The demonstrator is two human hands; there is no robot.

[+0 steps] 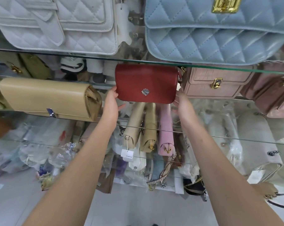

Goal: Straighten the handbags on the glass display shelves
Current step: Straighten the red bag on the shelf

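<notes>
Evidently our left hand [111,99] and right hand [181,100] clasp the sides of the red handbag [146,81], mid-frame, to square it.

The red handbag [146,79], silver clasp [145,92] forward, is upright between tan clutch [43,97] and pink handbag [216,84].
</notes>
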